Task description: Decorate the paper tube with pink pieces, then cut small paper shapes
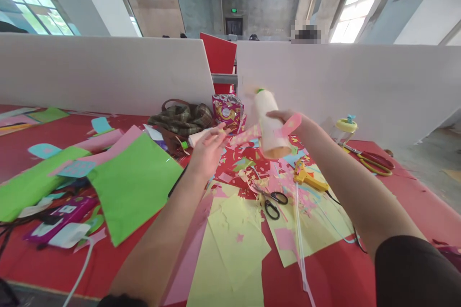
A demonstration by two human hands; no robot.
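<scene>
R hand [288, 119] had the cream tube [267, 117] up front, tilted over the scraps on the red desk [345, 280]; its fingers were closed on the tube's R side, w/ a plain pink strip [292, 124] lying across by the wrist. L hand [209, 151] was just L of the tube, fingers part-open & loosely bent near the end of a spotted pink strip [247, 136]; couldn't tell if they had hold of it. Step in hand, by the look of it: fitting pink strip to tube. Next move prob. called for R keeping the tube steady & L bringing the spotted strip flat vs. its side. Yellow glue gun [311, 179] & black-handled scissors [268, 195] lay nearby, neither in hand.
</scene>
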